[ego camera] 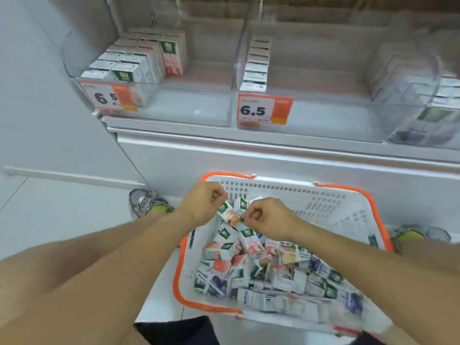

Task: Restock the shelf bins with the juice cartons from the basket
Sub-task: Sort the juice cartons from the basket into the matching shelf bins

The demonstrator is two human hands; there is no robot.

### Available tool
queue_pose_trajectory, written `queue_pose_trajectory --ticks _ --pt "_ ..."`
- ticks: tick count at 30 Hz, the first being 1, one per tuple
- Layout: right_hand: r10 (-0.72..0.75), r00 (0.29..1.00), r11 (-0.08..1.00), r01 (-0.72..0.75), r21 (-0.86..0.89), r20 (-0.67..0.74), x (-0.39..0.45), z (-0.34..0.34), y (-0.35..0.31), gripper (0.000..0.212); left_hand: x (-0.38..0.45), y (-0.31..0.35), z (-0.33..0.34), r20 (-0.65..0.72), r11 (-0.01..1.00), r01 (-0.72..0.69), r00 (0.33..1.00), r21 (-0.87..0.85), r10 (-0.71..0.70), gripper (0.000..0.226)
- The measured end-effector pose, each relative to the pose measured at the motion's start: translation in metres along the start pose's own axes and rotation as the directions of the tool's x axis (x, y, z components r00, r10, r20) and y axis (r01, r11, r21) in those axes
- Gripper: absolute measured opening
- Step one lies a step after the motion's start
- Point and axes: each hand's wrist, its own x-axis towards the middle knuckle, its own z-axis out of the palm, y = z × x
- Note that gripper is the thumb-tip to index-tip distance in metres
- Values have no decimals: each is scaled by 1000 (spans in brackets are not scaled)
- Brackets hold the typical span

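A white basket (323, 207) with orange rim sits on the floor, full of several small juice cartons (249, 267). Over its far left corner my left hand (202, 204) grips a green-topped pink carton (227, 212) by its upper end. My right hand (270, 219) is curled beside it and pinches the same carton's lower end; whether it holds another carton too is hidden. On the shelf above stand clear bins: the left bin (189, 105) holds rows of cartons (139, 61) at its left side, the middle bin (323, 113) has one row (256, 66) along its left wall.
A third bin (423, 115) at the right holds more cartons. Orange price tags reading 6.5 (263, 109) hang on the bin fronts. The white shelf base (224, 160) stands just behind the basket. My shoes (146, 202) flank the basket on the tiled floor.
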Motion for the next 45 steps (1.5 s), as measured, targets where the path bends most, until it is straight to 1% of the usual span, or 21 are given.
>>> queue_pose_trajectory --ticks 2,4,6,8,11,13,15,16,18,20,22,25,27,28,30,32,35,38,40,43,45 --pt "81 988 997 -78 -24 129 -4 26 37 9 -12 -17 38 153 996 78 985 48 -84 10" --pt "116 955 990 -91 -105 273 -8 45 58 20 -25 -32 66 302 983 176 935 54 -184 19" --pt "133 896 987 -82 -137 423 -14 54 63 35 -35 -42 87 429 965 253 866 71 -259 37" --pt "137 833 987 -70 -143 537 -19 57 61 44 -40 -50 100 514 964 213 815 161 -266 40" --pt "173 750 976 -44 -213 639 -23 64 60 58 -40 -60 105 581 965 111 780 237 -233 23" --pt "193 715 975 -60 -216 672 -22 66 61 61 -39 -66 103 640 968 129 731 214 -239 27" --pt "189 683 980 -82 -183 706 -18 67 61 57 -39 -70 103 696 967 133 673 218 -250 37" --pt "182 671 981 -77 -176 718 -17 67 60 53 -41 -72 105 695 966 136 673 221 -253 41" --pt "184 650 982 -85 -169 738 -14 66 59 47 -44 -72 110 654 965 130 714 228 -251 42" --pt "205 626 977 -176 -119 752 -12 65 63 44 -46 -70 112 634 964 120 732 238 -248 42" --pt "242 633 948 -317 -40 736 -12 62 68 36 -44 -67 111 641 965 122 727 234 -247 41" --pt "311 673 868 -489 88 671 -13 53 77 25 -39 -61 103 645 972 150 728 182 -233 30" --pt "298 667 832 -533 157 683 -15 50 81 22 -36 -56 97 638 968 216 728 130 -249 40" --pt "283 666 832 -528 168 690 -17 49 82 29 -36 -53 94 636 960 257 724 111 -268 49" --pt "287 691 873 -474 117 664 -20 53 82 43 -37 -49 91 629 941 331 717 72 -300 56" --pt "299 727 909 -414 48 618 -20 57 79 45 -38 -45 89 616 914 406 715 19 -331 56" --pt "285 800 928 -368 58 528 -17 43 70 42 -37 -38 85 564 872 480 748 -95 -350 57" --pt "246 887 957 -287 50 391 -13 9 59 36 -33 -26 76 498 825 512 794 -240 -348 48" --pt "218 930 971 -237 31 296 -13 -18 51 37 -29 -17 67 500 765 550 792 -334 -351 46" --pt "193 969 980 -199 23 157 -18 -62 34 40 -22 0 50 535 690 578 783 -437 -318 57" --pt "182 982 982 -184 51 50 -24 -88 23 43 -14 13 37 548 665 564 792 -490 -268 56"
